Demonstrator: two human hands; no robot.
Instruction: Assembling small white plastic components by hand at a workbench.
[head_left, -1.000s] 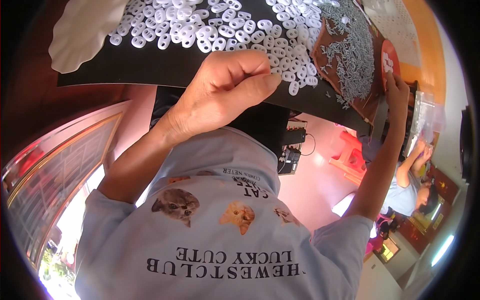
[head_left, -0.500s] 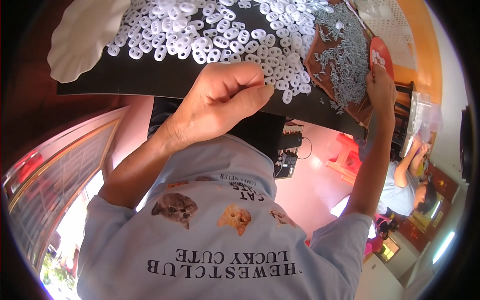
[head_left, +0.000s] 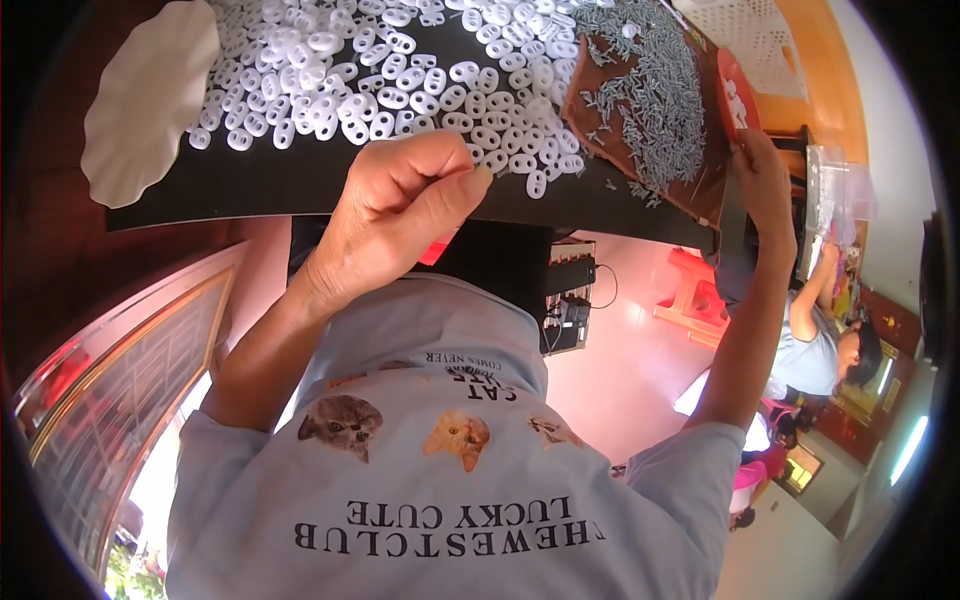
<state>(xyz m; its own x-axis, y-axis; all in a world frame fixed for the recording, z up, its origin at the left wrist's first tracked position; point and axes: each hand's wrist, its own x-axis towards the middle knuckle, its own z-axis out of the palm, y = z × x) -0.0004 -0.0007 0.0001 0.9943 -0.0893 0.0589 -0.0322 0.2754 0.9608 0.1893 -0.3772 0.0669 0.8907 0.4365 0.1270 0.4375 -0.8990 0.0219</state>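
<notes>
My left hand (head_left: 405,210) is raised over the near edge of the black table. Its fingers are curled into a fist and the thumb lies along the index finger; anything inside is hidden. Just beyond it lie many white oval plastic pieces with two holes (head_left: 488,138). To the right, my right hand (head_left: 766,185) is at the near end of a red dish (head_left: 731,75) holding small white pieces (head_left: 738,105). Its fingertips are mostly hidden at the dish's rim. Between the hands, small grey screws (head_left: 660,120) heap on a brown tray (head_left: 590,125).
A white wavy-edged plate (head_left: 150,110) lies at the left of the black table (head_left: 250,185). Below the table are a red plastic stool (head_left: 692,295) and a dark device with cables (head_left: 570,300). Another person (head_left: 812,340) sits at far right.
The view has shifted, so the table and its pieces sit further left. My left hand stays a fist. My right hand has drawn slightly back from the red dish.
</notes>
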